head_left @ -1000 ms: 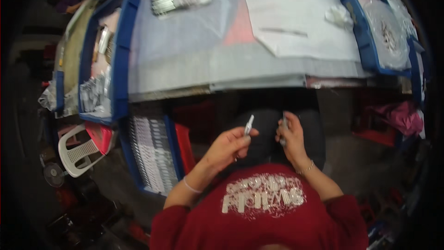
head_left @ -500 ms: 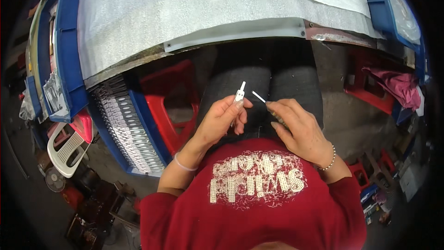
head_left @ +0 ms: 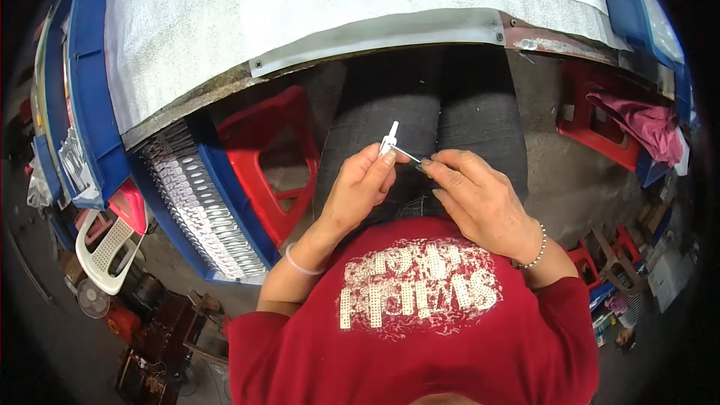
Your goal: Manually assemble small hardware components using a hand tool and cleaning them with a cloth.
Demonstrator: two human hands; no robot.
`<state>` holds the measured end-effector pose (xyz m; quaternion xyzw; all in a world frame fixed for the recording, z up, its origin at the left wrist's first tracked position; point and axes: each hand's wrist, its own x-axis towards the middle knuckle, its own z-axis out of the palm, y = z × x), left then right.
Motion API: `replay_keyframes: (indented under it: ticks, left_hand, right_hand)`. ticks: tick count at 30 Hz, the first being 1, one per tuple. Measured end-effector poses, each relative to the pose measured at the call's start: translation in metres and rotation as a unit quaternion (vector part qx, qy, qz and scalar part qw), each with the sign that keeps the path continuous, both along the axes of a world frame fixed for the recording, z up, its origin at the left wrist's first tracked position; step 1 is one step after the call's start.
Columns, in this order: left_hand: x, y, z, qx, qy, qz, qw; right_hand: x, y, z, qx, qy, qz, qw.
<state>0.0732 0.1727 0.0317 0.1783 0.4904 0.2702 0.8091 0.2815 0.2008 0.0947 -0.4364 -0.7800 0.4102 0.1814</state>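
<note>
Over my lap, my left hand [head_left: 358, 189] pinches a small white part [head_left: 389, 137] between thumb and fingers. The part has a broader body and a narrow tip pointing away from me. My right hand [head_left: 474, 199] is closed around a slim tool whose thin straight metal rod [head_left: 406, 153] sticks out to the left. The rod's end meets the body of the white part; whether it goes into a hole there I cannot tell. My right fingers hide most of the tool's handle.
Ahead is a worktable covered by a pale foam sheet [head_left: 300, 7]. A blue bin of shiny metal pieces [head_left: 206, 214] stands to the left, beside a red stool [head_left: 259, 154]. At the right, a maroon cloth [head_left: 637, 124] lies over another red stool [head_left: 589, 131].
My right hand has brought the rod left, and its end now meets the white part; before, they were apart. The view has shifted slightly.
</note>
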Motion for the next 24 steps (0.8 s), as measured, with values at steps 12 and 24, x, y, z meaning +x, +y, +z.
replay_keyframes:
  ticks: [12, 24]
  left_hand:
    - [0.016, -0.01, -0.018, 0.349, 0.347, -0.135, 0.86]
    - [0.019, -0.005, -0.026, 0.341, 0.373, -0.136, 0.852]
  right_hand:
    - [-0.008, -0.004, -0.006, -0.009, -0.172, 0.032, 0.985]
    - [-0.015, 0.014, -0.007, 0.073, -0.23, 0.136, 0.961]
